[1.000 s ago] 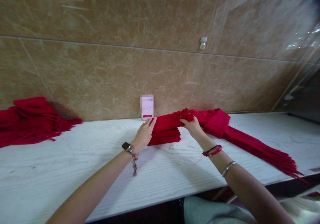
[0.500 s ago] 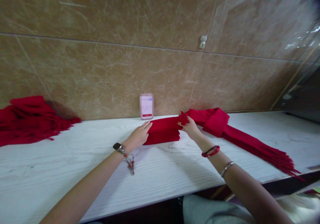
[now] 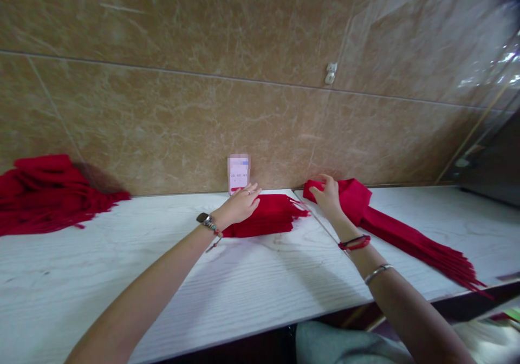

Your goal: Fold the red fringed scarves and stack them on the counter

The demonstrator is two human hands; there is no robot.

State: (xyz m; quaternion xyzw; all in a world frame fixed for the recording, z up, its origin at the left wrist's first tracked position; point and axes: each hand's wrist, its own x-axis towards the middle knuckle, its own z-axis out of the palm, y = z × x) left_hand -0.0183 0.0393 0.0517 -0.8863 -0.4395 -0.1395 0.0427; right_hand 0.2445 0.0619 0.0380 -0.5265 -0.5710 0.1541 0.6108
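Note:
A folded stack of red fringed cloth lies on the white table, its fringe pointing right. My left hand is over its left end, fingers stretched out and holding nothing. To the right, my right hand, fingers apart, is at the left end of a second red cloth. Whether its fingertips touch that cloth I cannot tell. This cloth is folded over at its left part, and a long fringed tail runs toward the table's front right edge.
A phone showing a timer leans against the brown marble wall behind my left hand. A crumpled heap of red fringed cloth lies at the far left of the white table. A dark object stands at the far right.
My right hand has let go of the stack's fringe and moved right to the second cloth. The fringe now lies spread out. My left hand has moved slightly right and up, its fingers more spread.

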